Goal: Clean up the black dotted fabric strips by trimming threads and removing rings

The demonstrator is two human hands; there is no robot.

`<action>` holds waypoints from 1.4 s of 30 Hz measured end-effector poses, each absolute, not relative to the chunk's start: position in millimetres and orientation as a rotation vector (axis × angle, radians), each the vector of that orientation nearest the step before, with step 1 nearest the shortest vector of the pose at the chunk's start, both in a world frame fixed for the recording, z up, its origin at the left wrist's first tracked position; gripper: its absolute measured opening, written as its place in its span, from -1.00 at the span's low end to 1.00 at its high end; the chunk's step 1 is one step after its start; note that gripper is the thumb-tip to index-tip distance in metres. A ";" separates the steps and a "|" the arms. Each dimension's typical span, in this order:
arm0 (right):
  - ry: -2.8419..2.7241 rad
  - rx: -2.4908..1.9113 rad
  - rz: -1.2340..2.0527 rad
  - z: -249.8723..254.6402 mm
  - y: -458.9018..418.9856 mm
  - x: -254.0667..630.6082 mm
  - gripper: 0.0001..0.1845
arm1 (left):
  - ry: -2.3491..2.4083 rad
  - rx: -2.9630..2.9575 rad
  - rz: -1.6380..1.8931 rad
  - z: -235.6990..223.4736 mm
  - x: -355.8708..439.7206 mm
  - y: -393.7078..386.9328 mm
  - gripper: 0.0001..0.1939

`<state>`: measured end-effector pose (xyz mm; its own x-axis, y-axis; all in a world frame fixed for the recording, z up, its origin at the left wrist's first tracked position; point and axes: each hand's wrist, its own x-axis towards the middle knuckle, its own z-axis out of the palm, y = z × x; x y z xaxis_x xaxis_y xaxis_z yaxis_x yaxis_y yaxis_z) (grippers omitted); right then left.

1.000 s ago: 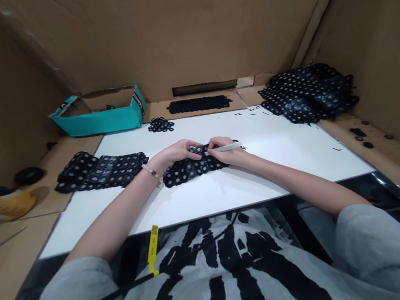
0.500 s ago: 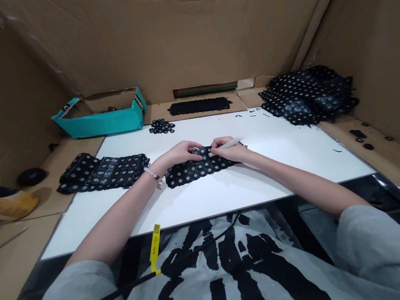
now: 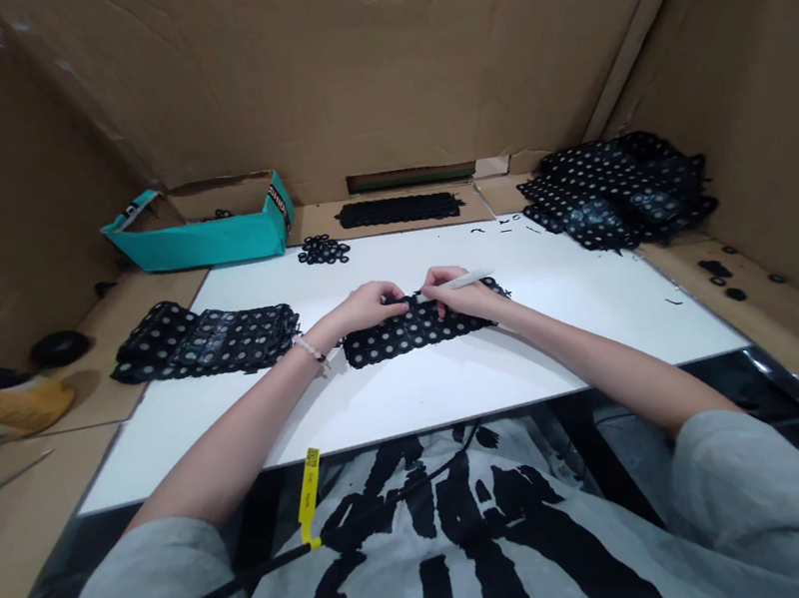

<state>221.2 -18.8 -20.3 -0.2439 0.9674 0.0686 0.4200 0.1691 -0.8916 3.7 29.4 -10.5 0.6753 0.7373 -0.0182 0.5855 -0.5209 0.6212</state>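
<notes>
A black perforated strip [image 3: 412,332] with rows of round holes lies on the white board [image 3: 414,388] in front of me. My left hand [image 3: 364,307] rests on the strip's upper left edge, fingers curled and pressing it down. My right hand [image 3: 458,296] sits on the strip's upper right part and grips a thin white pen-like tool [image 3: 466,280], its tip pointing left toward the gap between the two hands. The hands almost touch at the strip's top edge.
A pile of similar black perforated strips [image 3: 205,338] lies at the left, a bigger heap [image 3: 617,189] at the back right. Small black rings [image 3: 322,249] and a teal box [image 3: 207,230] sit at the back. Cardboard walls enclose the bench.
The strip and both hands have shifted slightly right and away from me. The pen-like tool now tilts a little higher at its right end.
</notes>
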 end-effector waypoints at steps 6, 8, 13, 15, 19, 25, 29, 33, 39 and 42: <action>-1.809 -1.307 0.981 -15.0 -24.7 222.6 -0.86 | 1.061 2.227 0.373 -15.3 5.7 29.7 -0.61; -1.841 -1.324 0.924 -13.0 -28.7 219.7 -0.85 | 1.053 2.162 0.381 -15.8 5.7 30.2 -0.61; -1.937 -1.357 0.629 -17.5 -31.8 211.2 -0.84 | 0.896 2.006 0.294 -11.0 2.4 33.8 -0.61; -1.953 -1.336 0.576 -19.9 -30.0 210.6 -0.85 | 0.863 2.003 0.222 -8.4 1.0 34.8 -0.61; -1.862 -1.313 0.776 -20.3 -25.4 216.7 -0.83 | 0.935 2.155 0.253 -8.4 1.3 32.9 -0.57; -1.819 -1.312 1.056 -15.6 -24.8 226.6 -0.87 | 0.997 2.264 0.377 -12.3 6.5 27.2 -0.58; -1.876 -1.317 0.999 -12.3 -27.4 226.8 -0.87 | 1.014 2.192 0.407 -11.0 8.4 26.3 -0.49; -1.853 -1.281 1.080 -12.0 -27.0 227.6 -0.86 | 0.979 2.126 0.434 -11.8 9.1 25.7 -0.47; -1.784 -1.286 1.126 -9.5 -27.7 226.1 -0.86 | 0.939 2.047 0.463 -12.7 9.1 25.0 -0.49; -1.747 -1.304 1.148 -8.5 -27.5 225.3 -0.87 | 0.952 2.056 0.461 -13.5 9.0 26.1 -0.48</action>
